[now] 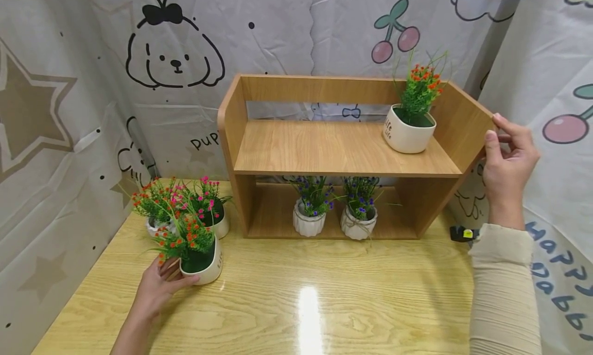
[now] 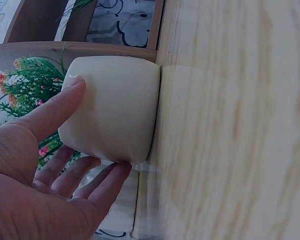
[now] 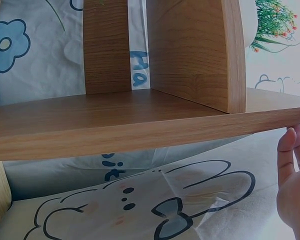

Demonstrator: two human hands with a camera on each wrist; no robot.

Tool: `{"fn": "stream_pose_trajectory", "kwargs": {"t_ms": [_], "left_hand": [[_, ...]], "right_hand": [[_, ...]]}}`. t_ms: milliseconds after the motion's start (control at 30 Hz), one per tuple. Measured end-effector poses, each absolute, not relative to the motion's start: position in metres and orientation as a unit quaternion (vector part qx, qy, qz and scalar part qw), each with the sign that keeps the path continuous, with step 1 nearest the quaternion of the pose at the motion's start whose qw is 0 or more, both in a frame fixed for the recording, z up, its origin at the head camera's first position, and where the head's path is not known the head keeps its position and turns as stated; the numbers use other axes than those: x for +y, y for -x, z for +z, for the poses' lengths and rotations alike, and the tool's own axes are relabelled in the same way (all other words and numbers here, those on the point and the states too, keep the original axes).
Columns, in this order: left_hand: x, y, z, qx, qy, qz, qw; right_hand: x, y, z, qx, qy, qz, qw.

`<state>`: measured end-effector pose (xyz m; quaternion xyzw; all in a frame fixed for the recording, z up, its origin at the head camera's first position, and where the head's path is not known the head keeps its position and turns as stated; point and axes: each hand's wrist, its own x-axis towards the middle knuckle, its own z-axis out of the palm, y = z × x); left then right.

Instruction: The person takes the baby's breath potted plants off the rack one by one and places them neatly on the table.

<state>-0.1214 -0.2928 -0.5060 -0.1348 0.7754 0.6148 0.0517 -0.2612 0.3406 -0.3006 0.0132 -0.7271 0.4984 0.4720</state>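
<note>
My left hand (image 1: 157, 285) holds a white pot (image 1: 210, 267) of orange flowers at the table's left. In the left wrist view the thumb lies on one side of this pot (image 2: 115, 110), the fingers on the other; its base is right at the tabletop. At the upper right, my right hand (image 1: 511, 157) grips the edge of the side panel of a two-tier wooden shelf (image 1: 343, 174). The right wrist view shows the thumb at the panel edge (image 3: 270, 121), other fingers partly hidden. A white pot (image 1: 410, 134) with orange flowers stands on the upper tier, at its right end.
Two whitish pots with purple flowers, a left one (image 1: 309, 222) and a right one (image 1: 359, 225), stand on the lower tier. Behind the held pot are a pink-flowered pot (image 1: 221, 225) and another orange-flowered plant (image 1: 150, 203). A small black-and-yellow object (image 1: 463, 233) lies right of the shelf.
</note>
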Motion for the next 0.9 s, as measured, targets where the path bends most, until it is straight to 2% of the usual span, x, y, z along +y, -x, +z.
{"fn": "stream_pose_trajectory", "kwargs": {"t_ms": [200, 333, 500, 633, 733, 833, 900], "left_hand": [[-0.293, 0.118, -0.505, 0.78, 0.121, 0.613, 0.043], [-0.294, 0.113, -0.501, 0.763, 0.118, 0.635, 0.015], [-0.298, 0.103, -0.474, 0.748, 0.086, 0.652, -0.088], [-0.291, 0.097, -0.434, 0.72, 0.043, 0.661, -0.208], [-0.275, 0.098, -0.404, 0.679, -0.026, 0.671, -0.297], [-0.251, 0.105, -0.382, 0.661, -0.12, 0.66, -0.337], [-0.232, 0.111, -0.371, 0.669, -0.166, 0.64, -0.34]], "right_hand": [[0.341, 0.262, -0.302, -0.728, -0.012, 0.498, 0.471], [0.342, 0.263, -0.302, -0.728, -0.009, 0.498, 0.47], [0.341, 0.264, -0.3, -0.716, -0.016, 0.514, 0.472], [0.341, 0.264, -0.3, -0.714, -0.019, 0.516, 0.473], [0.343, 0.265, -0.301, -0.716, -0.018, 0.512, 0.475], [0.344, 0.265, -0.302, -0.721, -0.012, 0.506, 0.474], [0.343, 0.265, -0.303, -0.724, -0.01, 0.505, 0.47]]}}
